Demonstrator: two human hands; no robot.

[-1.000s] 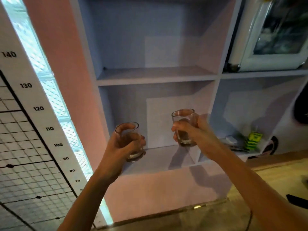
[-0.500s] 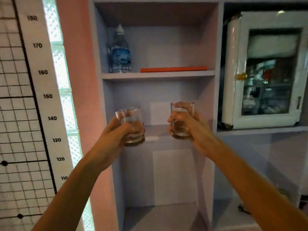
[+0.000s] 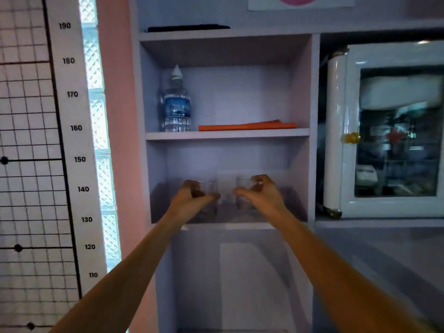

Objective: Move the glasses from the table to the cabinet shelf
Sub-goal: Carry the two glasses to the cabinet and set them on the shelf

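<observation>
Head view: left hand (image 3: 192,198) wrapped round left glass (image 3: 209,197), right hand (image 3: 260,194) round right glass (image 3: 242,193), both inside the middle shelf (image 3: 228,225) bay past its front edge (contact with board unclear). Open gap between glasses; bottle (image 3: 177,109) on the shelf above.

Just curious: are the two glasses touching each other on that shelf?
Apart. The head view shows bare shelf back between the left glass and the right glass.

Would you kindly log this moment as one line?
left hand: holds left glass | right hand: holds right glass | both inside middle shelf
</observation>
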